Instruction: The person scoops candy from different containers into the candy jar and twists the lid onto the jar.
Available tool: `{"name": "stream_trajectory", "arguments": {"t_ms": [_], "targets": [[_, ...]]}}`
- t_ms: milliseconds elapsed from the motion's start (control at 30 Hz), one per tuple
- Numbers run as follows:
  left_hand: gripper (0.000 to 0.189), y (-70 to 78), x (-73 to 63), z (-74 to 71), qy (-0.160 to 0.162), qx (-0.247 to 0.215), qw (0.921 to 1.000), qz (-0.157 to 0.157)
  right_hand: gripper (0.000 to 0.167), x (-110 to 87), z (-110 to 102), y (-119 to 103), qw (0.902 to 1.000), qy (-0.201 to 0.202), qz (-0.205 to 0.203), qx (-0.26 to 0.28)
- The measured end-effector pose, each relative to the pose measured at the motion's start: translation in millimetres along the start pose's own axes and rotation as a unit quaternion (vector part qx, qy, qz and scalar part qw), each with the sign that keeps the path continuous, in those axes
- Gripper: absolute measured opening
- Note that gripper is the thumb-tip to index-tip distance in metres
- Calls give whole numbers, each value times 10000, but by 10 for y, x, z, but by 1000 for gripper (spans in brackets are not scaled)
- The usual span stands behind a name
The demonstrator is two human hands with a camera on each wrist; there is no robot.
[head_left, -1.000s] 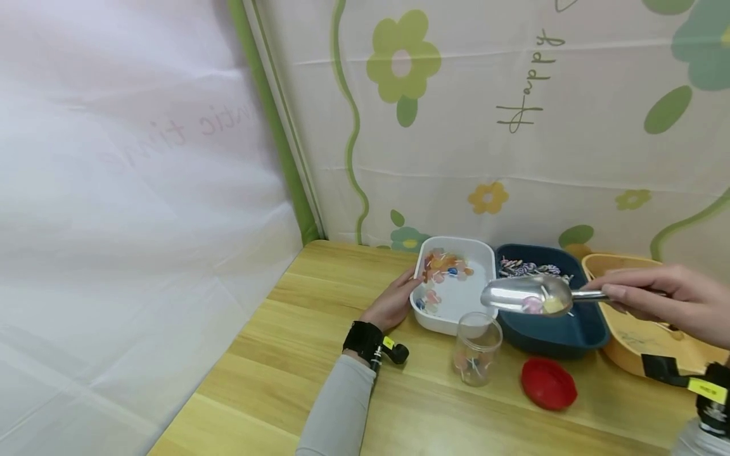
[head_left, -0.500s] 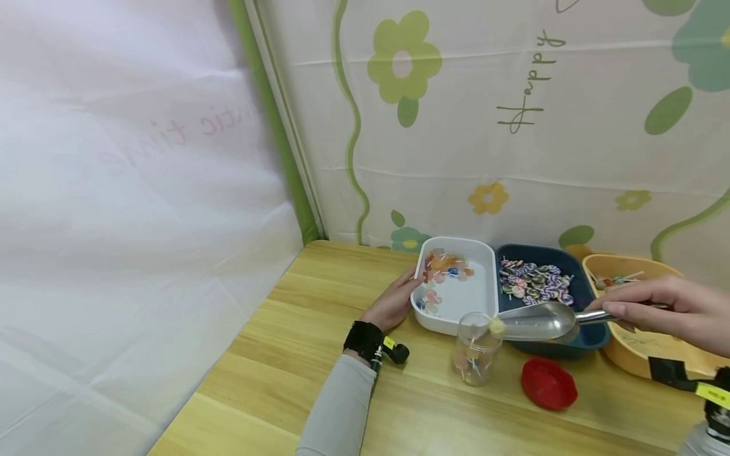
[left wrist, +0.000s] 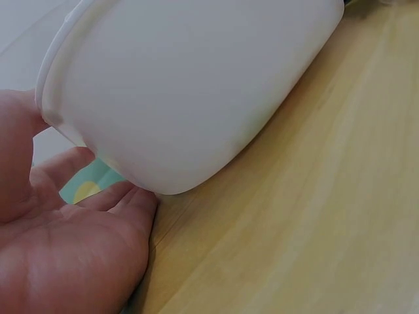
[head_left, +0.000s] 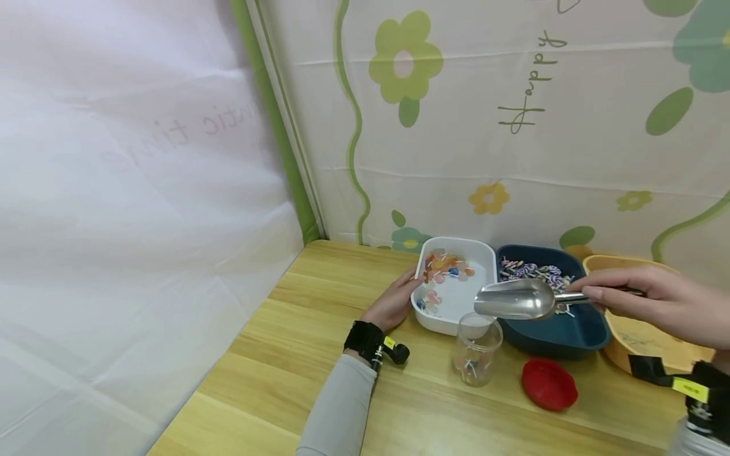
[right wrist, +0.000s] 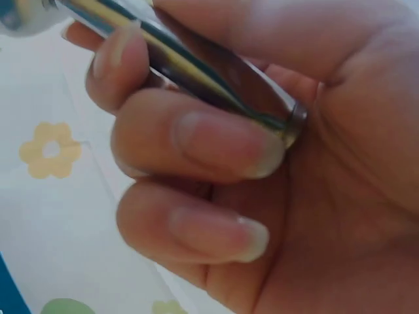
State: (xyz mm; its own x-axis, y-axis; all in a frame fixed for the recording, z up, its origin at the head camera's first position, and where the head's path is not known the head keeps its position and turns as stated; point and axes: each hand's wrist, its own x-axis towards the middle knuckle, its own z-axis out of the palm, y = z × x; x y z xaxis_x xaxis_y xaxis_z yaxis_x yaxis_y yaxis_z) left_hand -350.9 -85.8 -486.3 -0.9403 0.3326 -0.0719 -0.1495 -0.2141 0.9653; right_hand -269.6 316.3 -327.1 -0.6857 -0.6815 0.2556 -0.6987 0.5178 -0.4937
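My right hand [head_left: 650, 301] grips the handle of a metal scoop [head_left: 513, 299]; in the right wrist view the fingers curl round the handle [right wrist: 196, 69]. The scoop's bowl is above the mouth of a clear plastic jar [head_left: 480, 335], and no candy shows in it. Small lollipops [head_left: 471, 366] lie at the jar's bottom. My left hand [head_left: 392, 303] holds the left side of a white tray [head_left: 462, 301]. In the left wrist view the thumb is at the tray's rim and the fingers touch its wall [left wrist: 190, 85]. Loose lollipops [head_left: 447, 265] lie in this tray.
A dark blue tray [head_left: 570, 339] with many swirled lollipops stands right of the white one, partly behind the scoop. Farther right is a yellow tray [head_left: 644, 342], partly covered by my right hand. A red lid [head_left: 549, 384] lies on the wooden table [head_left: 274, 342].
The scoop tipped down to the jar and a yellow lollipop left its lip. Now it is raised and level again, without the pink and yellow lollipops. My left hand stayed put.
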Motion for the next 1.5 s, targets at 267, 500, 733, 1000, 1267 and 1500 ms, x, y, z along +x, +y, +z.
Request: {"name": "stream_trajectory", "arguments": {"t_ms": [267,500,733,1000,1267,1500], "targets": [[55,8,12,2,4,-47,10000,-21,25,245,124,-38,9978,172,642,72],[53,4,9,1,-27,-100,9999,-30,26,544,314,37,9963,-224,566,610],[54,-6,19,-23,-124,-141,9998,-27,24,746,494,106,9886,-630,969,970],[55,-4,6,-12,-93,-155,9998,30,25,907,690,116,9900,-773,1129,333],[57,0,3,-10,1,-99,9999,-35,25,1036,899,125,9909,-780,1081,188],[59,-4,-7,-17,34,-76,10000,-14,26,1152,1127,165,9933,-671,930,133]]}}
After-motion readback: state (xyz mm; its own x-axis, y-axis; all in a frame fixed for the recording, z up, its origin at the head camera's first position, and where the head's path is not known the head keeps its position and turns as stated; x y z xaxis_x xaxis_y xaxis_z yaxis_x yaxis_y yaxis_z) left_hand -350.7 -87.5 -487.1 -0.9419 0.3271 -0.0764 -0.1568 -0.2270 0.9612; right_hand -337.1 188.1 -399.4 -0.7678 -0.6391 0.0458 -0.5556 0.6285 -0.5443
